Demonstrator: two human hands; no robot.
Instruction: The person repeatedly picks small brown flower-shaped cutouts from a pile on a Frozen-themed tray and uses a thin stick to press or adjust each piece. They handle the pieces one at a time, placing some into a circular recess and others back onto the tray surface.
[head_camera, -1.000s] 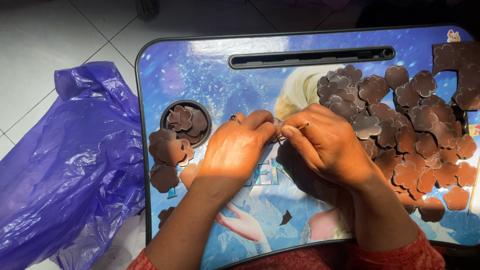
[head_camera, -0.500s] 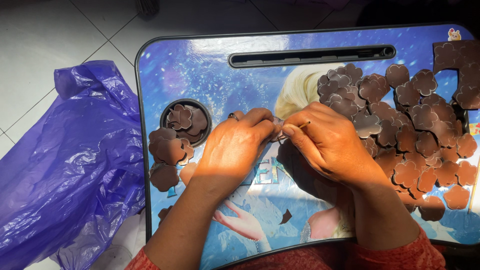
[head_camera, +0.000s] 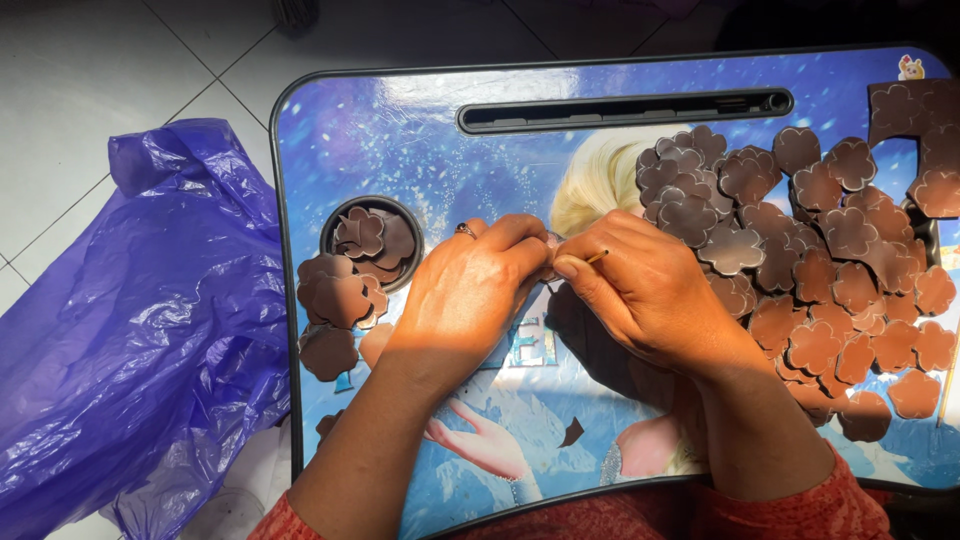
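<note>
**One bag and one small sticker**

We see a crumpled purple plastic bag (head_camera: 130, 330) lying on the white tiled floor, just left of the lap desk and touching its left edge. At the desk's far right corner we find a small cartoon sticker (head_camera: 910, 68), yellow and white with a touch of red. We see no screens or signs.

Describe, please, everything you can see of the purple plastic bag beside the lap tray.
The purple plastic bag is thin, glossy and translucent, heavily crumpled and slumped on the white tiled floor. It lies to the left of the blue picture-printed lap tray, its right edge against the tray's side. Neither hand touches it; its contents cannot be seen.
</note>
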